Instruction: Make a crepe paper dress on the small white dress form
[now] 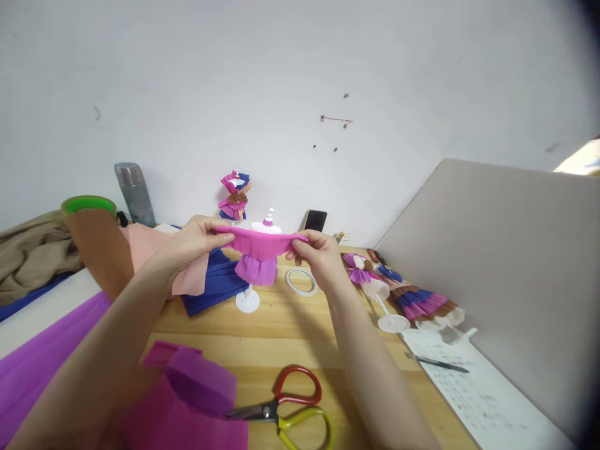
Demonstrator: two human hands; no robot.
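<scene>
A strip of pink crepe paper (260, 242) is stretched level between my two hands, its lower edge gathered. My left hand (202, 240) pinches its left end, and the other end is pinched by my right hand (315, 253). Directly behind the strip stands a small white doll mannequin (266, 226) on a round base. It has a pink band at the neck and a purple ruffled skirt (257, 270); the strip hides its middle. I cannot tell whether strip and mannequin touch.
Scissors (268, 410) lie in front on magenta paper (187, 422). A tape roll (301, 282) is right of the mannequin. Blue paper (213, 284), a bottle (135, 194) and a dressed mannequin (235, 197) stand or lie behind. On the right are dressed dolls (412, 299), a pen (443, 364) and a white panel (497, 250).
</scene>
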